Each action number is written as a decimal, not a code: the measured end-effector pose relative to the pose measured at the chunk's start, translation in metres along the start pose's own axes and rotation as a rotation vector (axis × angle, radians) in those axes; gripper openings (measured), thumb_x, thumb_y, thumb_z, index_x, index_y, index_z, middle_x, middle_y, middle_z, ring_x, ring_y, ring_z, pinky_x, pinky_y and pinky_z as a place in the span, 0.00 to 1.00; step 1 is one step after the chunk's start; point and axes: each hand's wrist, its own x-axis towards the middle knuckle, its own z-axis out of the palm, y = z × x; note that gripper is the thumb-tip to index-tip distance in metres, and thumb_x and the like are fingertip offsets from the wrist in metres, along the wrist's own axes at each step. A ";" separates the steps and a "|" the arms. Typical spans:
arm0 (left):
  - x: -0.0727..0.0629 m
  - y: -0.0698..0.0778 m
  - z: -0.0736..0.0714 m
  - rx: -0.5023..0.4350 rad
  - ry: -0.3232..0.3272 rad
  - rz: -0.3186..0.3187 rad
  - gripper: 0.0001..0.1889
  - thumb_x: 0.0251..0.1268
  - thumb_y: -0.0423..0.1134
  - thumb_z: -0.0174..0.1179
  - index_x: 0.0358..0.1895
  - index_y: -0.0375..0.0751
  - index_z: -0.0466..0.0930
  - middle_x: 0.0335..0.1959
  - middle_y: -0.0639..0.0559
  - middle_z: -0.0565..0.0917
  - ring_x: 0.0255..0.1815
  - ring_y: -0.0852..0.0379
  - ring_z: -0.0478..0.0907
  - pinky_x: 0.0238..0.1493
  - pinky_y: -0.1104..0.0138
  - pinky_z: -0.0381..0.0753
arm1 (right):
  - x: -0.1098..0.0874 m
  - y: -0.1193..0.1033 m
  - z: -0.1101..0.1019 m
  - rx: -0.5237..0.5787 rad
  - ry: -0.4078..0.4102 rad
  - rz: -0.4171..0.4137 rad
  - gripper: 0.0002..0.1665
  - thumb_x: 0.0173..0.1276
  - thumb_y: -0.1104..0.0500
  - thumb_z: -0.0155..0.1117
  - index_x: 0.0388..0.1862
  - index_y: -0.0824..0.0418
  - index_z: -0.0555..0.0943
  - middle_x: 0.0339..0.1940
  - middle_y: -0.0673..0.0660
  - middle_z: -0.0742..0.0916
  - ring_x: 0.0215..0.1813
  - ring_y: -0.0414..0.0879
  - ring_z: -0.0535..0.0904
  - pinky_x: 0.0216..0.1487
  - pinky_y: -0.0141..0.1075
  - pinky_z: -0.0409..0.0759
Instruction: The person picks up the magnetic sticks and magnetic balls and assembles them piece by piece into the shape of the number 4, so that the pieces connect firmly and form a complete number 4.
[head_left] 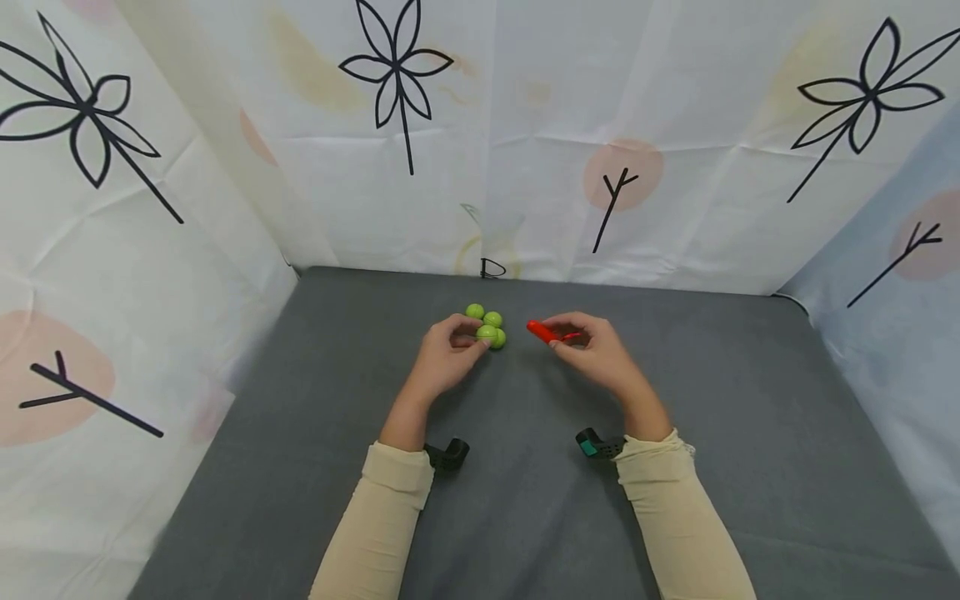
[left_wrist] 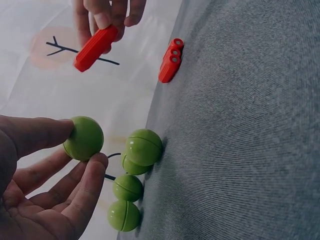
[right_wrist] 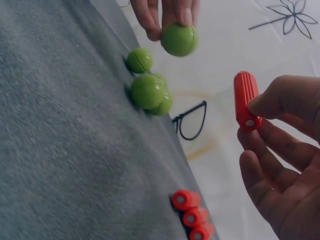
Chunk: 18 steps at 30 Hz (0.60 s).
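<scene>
Near the far edge of the table (head_left: pixel 720 367), by a D-like mark (head_left: pixel 492 268) on the curtain (head_left: pixel 540 108), the left hand (head_left: pixel 447 354) pinches a green ball (left_wrist: pixel 85 138) beside other balls (left_wrist: pixel 144 146) and, across a gap, the right hand (head_left: pixel 602 357) a red stick (head_left: pixel 540 331).

I am holding my left forearm (head_left: pixel 375 525) and right forearm (head_left: pixel 682 517) stretched ahead of me, both slanting inward toward the wrists (head_left: pixel 405 425). My left hand (head_left: pixel 446 354) is pinching between its thumb (left_wrist: pixel 40 134) and bent fingers (left_wrist: pixel 87 195). My right hand (head_left: pixel 592 350) is mirroring that grip, its thumb (right_wrist: pixel 290 100) pressing opposite the curving fingers (right_wrist: pixel 257 185). The two hands are facing each other across a gap.
</scene>
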 end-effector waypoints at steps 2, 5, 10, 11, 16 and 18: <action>0.000 -0.001 0.001 -0.002 0.001 -0.005 0.18 0.74 0.37 0.69 0.63 0.39 0.83 0.61 0.41 0.84 0.60 0.44 0.87 0.57 0.53 0.88 | 0.001 -0.001 0.004 -0.003 -0.019 -0.007 0.19 0.75 0.68 0.67 0.63 0.63 0.85 0.61 0.64 0.88 0.57 0.60 0.85 0.62 0.57 0.83; 0.001 -0.001 0.002 -0.004 0.000 -0.009 0.18 0.73 0.37 0.69 0.62 0.39 0.83 0.61 0.41 0.85 0.59 0.44 0.87 0.57 0.53 0.88 | 0.002 -0.002 0.008 -0.006 -0.040 -0.019 0.19 0.74 0.69 0.66 0.62 0.63 0.86 0.60 0.64 0.88 0.56 0.60 0.85 0.61 0.56 0.83; 0.001 -0.001 0.003 -0.006 -0.003 -0.015 0.18 0.72 0.37 0.70 0.62 0.39 0.83 0.61 0.42 0.84 0.59 0.44 0.87 0.57 0.53 0.88 | 0.002 -0.003 0.014 0.000 -0.057 -0.027 0.18 0.74 0.69 0.67 0.61 0.62 0.86 0.59 0.64 0.88 0.53 0.61 0.85 0.58 0.54 0.84; 0.001 -0.001 0.004 -0.008 -0.006 -0.019 0.18 0.72 0.38 0.70 0.62 0.39 0.83 0.61 0.42 0.84 0.59 0.44 0.87 0.57 0.53 0.88 | 0.002 -0.003 0.015 0.004 -0.061 -0.027 0.18 0.74 0.69 0.67 0.61 0.62 0.86 0.59 0.64 0.88 0.53 0.62 0.85 0.58 0.54 0.84; 0.002 -0.001 0.005 -0.006 -0.016 -0.028 0.18 0.73 0.38 0.70 0.62 0.40 0.84 0.60 0.42 0.84 0.59 0.44 0.87 0.58 0.53 0.88 | 0.003 -0.001 0.018 0.028 -0.078 -0.034 0.17 0.75 0.69 0.66 0.61 0.64 0.86 0.60 0.65 0.87 0.55 0.62 0.86 0.60 0.56 0.84; 0.002 -0.001 0.006 -0.005 -0.018 -0.027 0.18 0.73 0.38 0.70 0.62 0.40 0.84 0.60 0.42 0.84 0.59 0.44 0.88 0.58 0.53 0.88 | 0.003 -0.001 0.019 0.026 -0.083 -0.038 0.17 0.75 0.69 0.66 0.61 0.64 0.86 0.60 0.65 0.87 0.56 0.61 0.86 0.60 0.56 0.84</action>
